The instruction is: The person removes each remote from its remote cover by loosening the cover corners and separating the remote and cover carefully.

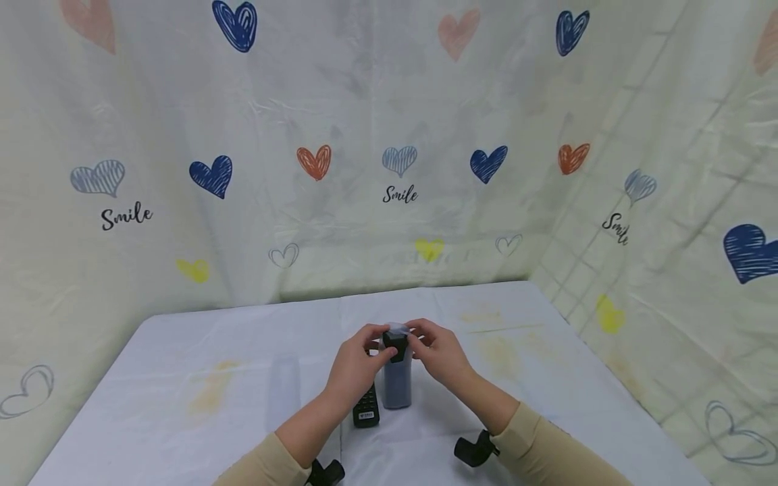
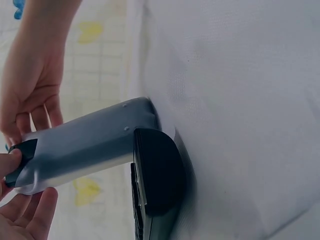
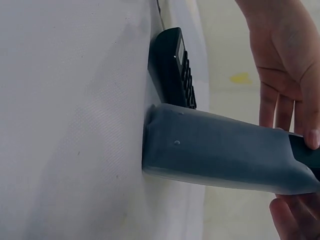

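Observation:
A dark, remote-like device [image 1: 395,341] stands upright on the table inside a translucent sleeve [image 1: 398,385], its black upper end uncovered. The left hand [image 1: 355,364] pinches it near the top, the thumb on the black part. From the other side, the right hand [image 1: 444,354] grips the sleeve's upper edge between thumb and fingers. The right wrist view shows the left thumb on the black end [image 3: 306,152] and the sleeve's lower end on the cloth. Beneath the left hand lies a black remote control [image 1: 366,408], keys up, partly hidden by that hand.
A flat translucent sleeve [image 1: 284,385] lies on the white-covered table [image 1: 547,405], left of the hands. Behind stands a curtain [image 1: 352,223] printed with hearts. A black wrist camera [image 1: 475,451] hangs below the right wrist, another [image 1: 327,472] below the left.

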The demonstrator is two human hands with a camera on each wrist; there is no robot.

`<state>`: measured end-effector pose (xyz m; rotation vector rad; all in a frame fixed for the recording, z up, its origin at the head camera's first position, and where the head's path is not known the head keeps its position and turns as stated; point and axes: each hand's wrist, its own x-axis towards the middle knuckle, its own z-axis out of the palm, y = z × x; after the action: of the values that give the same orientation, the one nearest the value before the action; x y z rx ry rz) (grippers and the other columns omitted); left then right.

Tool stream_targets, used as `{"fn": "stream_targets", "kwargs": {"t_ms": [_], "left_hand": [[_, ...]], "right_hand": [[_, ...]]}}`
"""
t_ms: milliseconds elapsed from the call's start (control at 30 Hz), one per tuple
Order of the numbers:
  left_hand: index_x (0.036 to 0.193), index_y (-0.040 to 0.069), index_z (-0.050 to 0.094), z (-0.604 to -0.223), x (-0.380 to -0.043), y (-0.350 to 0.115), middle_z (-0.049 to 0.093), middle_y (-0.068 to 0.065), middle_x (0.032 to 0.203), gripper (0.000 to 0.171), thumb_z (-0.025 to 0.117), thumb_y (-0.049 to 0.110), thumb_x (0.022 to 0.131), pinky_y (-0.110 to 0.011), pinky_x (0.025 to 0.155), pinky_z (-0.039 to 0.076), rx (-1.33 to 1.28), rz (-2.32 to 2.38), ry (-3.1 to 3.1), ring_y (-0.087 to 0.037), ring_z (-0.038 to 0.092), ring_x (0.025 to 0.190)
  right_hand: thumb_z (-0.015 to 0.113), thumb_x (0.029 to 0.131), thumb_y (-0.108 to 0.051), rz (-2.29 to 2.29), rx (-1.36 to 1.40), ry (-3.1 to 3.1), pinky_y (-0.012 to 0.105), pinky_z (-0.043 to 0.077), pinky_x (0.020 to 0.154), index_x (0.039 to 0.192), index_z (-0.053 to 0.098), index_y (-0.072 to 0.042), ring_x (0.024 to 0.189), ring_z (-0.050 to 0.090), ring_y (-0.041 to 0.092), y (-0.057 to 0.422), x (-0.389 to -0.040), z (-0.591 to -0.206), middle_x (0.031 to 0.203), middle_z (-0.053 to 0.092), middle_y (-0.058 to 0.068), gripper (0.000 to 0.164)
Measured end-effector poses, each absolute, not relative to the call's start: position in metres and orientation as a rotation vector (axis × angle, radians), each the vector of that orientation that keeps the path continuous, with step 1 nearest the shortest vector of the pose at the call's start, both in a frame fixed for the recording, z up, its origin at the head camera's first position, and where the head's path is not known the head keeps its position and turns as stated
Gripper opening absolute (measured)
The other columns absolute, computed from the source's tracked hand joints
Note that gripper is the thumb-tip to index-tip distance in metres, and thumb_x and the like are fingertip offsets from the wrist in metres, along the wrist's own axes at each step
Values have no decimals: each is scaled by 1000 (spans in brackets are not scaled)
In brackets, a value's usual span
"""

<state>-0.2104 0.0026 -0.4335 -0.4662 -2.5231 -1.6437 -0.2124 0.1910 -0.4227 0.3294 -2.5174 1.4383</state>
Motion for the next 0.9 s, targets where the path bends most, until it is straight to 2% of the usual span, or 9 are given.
{"fn": "stream_targets", "kwargs": {"t_ms": [167, 267, 400, 633, 767, 900], "left_hand": [[128, 28, 63, -433, -208, 4, 67, 8, 120, 40, 75, 31, 90, -33, 79, 56, -489, -1635, -2530, -16, 64, 104], [128, 29, 63, -432, -207, 3, 67, 8, 120, 39, 74, 31, 90, -33, 79, 56, -507, -1631, -2534, -15, 65, 104], [129, 30, 63, -431, -206, 3, 67, 7, 121, 40, 73, 33, 91, -34, 76, 56, -520, -1625, -2542, -15, 65, 102], [132, 29, 62, -436, -207, 0, 65, 6, 123, 43, 73, 33, 91, -36, 79, 56, -498, -1667, -2549, -17, 64, 104], [134, 29, 60, -441, -209, -1, 62, 2, 128, 45, 73, 32, 91, -39, 81, 56, -475, -1718, -2551, -18, 63, 108], [135, 29, 57, -444, -211, -3, 62, -3, 131, 47, 74, 28, 91, -42, 85, 56, -433, -1788, -2543, -19, 63, 108]], "right_hand": [[61, 95, -8, 1421, 271, -2482, 27, 58, 64, 103, 71, -14, 70, 67, 13, 190, -213, -423, 83, 70, -2, 14], [60, 95, -5, 1449, 230, -2458, 27, 58, 63, 98, 71, -11, 68, 67, 12, 189, -214, -423, 79, 70, 0, 13], [59, 94, -2, 1550, 193, -2449, 31, 60, 61, 102, 70, -5, 67, 68, 16, 189, -215, -420, 75, 68, 4, 15], [58, 98, -3, 1817, 298, -2467, 39, 61, 73, 127, 60, -3, 86, 70, 24, 199, -217, -425, 97, 70, 14, 30], [62, 98, -7, 1877, 388, -2469, 42, 60, 77, 131, 56, -2, 96, 69, 28, 205, -213, -431, 110, 66, 19, 34], [65, 96, -9, 1897, 399, -2491, 41, 60, 79, 130, 56, -5, 100, 68, 29, 209, -210, -437, 118, 63, 19, 35]]}}
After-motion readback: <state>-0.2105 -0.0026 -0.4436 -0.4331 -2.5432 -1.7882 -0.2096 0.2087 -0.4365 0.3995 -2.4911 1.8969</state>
